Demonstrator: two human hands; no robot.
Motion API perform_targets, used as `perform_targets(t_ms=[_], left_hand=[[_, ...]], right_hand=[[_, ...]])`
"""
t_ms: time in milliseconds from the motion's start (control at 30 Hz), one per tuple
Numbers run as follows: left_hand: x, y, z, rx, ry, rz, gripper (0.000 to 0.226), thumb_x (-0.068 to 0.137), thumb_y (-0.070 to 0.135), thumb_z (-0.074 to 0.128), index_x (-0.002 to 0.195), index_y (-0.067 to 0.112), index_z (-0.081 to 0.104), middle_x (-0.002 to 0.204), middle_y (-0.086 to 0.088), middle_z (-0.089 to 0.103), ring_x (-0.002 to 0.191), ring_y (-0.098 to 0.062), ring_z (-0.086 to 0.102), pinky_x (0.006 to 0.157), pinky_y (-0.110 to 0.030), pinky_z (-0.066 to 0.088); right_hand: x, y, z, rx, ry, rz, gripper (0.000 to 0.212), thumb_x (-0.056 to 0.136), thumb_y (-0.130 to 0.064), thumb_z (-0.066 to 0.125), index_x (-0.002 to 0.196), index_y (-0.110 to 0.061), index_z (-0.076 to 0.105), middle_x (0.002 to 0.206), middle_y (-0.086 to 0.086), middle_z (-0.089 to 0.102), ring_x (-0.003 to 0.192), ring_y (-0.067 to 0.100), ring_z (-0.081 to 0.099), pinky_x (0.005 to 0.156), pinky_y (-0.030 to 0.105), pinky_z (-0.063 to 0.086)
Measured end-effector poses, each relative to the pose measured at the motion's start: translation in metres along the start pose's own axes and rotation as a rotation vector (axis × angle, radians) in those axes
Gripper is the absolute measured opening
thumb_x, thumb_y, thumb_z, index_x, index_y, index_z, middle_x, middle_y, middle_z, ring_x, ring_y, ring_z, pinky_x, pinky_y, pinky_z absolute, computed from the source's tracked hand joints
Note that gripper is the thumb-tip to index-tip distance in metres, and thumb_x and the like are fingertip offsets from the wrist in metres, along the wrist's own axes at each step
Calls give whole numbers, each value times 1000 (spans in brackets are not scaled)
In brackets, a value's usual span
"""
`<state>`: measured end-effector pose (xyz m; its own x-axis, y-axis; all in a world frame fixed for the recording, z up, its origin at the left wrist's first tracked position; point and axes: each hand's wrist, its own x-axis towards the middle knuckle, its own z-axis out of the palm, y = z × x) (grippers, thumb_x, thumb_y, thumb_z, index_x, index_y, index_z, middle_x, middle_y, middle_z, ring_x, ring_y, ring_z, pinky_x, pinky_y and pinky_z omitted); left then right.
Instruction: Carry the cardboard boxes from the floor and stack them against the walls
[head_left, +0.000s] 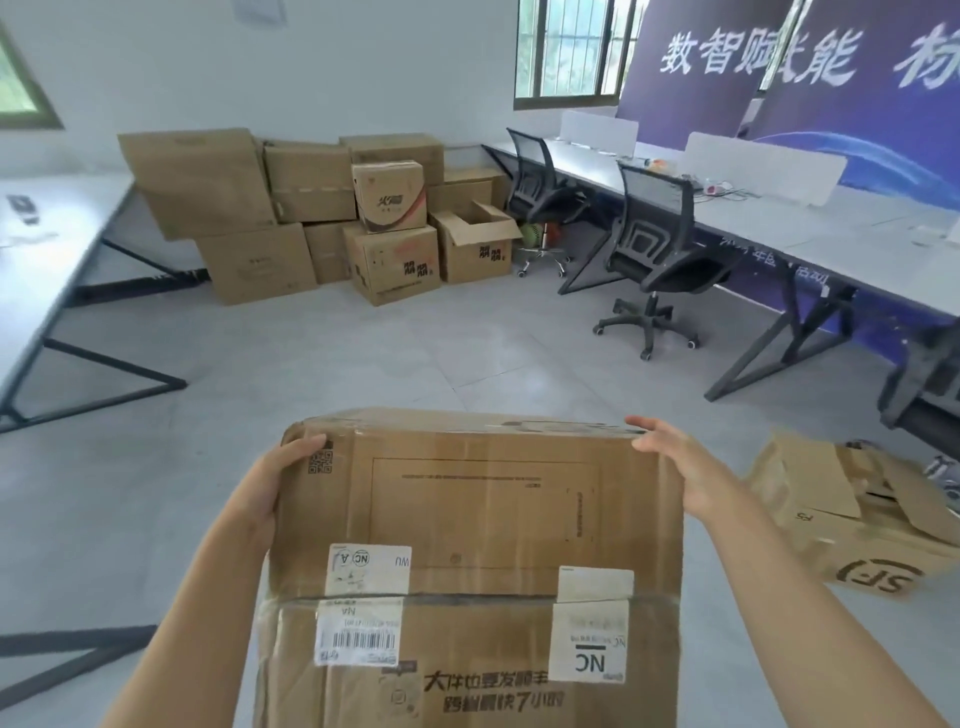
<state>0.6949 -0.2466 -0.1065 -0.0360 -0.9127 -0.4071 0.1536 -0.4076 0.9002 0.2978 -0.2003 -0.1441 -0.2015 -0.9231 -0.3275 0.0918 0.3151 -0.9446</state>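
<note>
While both hands held it in front of the person, the cardboard box (478, 519) was well apart from the stacked boxes (311, 208) against the far wall (311, 78). The left hand (275, 488) gripped its left edge, thumb flat on the top face, other fingers hidden beneath. The right hand (675, 467) held the far right corner, fingers pressed together and seemingly hooked over the edge. An opened box (852, 525) lay on the floor (363, 364) to the right.

A carried box (467, 545) is held between the left hand (265, 488) and the right hand (675, 467). An opened box (852, 525) is set on the floor (363, 353) right of the right hand; a box stack (311, 208) is piled well ahead, against the wall (260, 78).
</note>
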Motion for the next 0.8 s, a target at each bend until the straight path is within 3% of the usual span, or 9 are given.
perform_targets(t_ms=[67,133,300,400,500,567,633,733,800], left_hand=[[20,11,18,-6,37,24,15,90,20,53,83,10,63,57,-2,69,46,-14,65,56,-30,50],[40,19,28,-11,83,29,15,90,20,53,83,11,62,57,-1,69,45,-13,64,60,-32,46],[87,35,25,-59,189,19,14,89,21,53,84,11,62,58,-1,69,46,-15,65,49,-27,53],[122,48,9,-85,253,10,15,90,22,53,83,11,62,56,-2,68,45,-15,64,47,-27,52],[167,67,-8,-113,298,22,17,90,23,53,81,10,62,55,-2,68,45,-15,64,55,-31,49],[202,85,-19,-144,316,24,17,89,23,54,81,11,62,55,-2,68,45,-14,64,55,-32,49],[239,107,-28,-174,314,24,17,89,23,54,82,11,62,56,-2,68,45,-15,64,51,-29,51],[297,140,-39,-190,298,64,15,89,23,54,86,11,61,57,-2,69,46,-15,65,57,-31,48],[335,161,-43,-197,283,98,13,90,21,52,87,11,61,58,-1,69,47,-14,65,52,-28,51]], right_hand=[[36,-17,-11,25,-51,-8,59,37,-33,73,96,-29,67,108,10,61,99,25,56,90,41,43],[71,-32,-14,17,-101,-7,62,38,-31,73,100,-27,64,106,10,63,94,24,59,85,39,47],[159,-58,12,16,-250,20,52,56,-21,69,107,-22,59,99,9,65,80,20,65,68,32,51],[214,-75,46,-41,-310,43,62,45,-27,73,105,-23,60,97,8,64,84,20,63,69,31,51],[272,-93,85,-95,-330,49,59,40,-35,74,99,-30,66,106,6,60,104,22,55,94,42,46],[307,-108,109,-122,-334,41,60,38,-37,72,98,-30,67,107,5,60,107,22,53,98,44,41],[346,-127,130,-125,-340,47,62,43,-29,73,105,-25,65,99,5,63,94,20,60,85,38,48],[404,-162,157,-102,-358,9,47,57,-20,64,104,-22,63,82,3,67,64,10,67,57,24,54],[441,-178,169,-63,-349,-7,39,62,-15,64,100,-22,62,84,3,68,61,10,68,54,24,55]])
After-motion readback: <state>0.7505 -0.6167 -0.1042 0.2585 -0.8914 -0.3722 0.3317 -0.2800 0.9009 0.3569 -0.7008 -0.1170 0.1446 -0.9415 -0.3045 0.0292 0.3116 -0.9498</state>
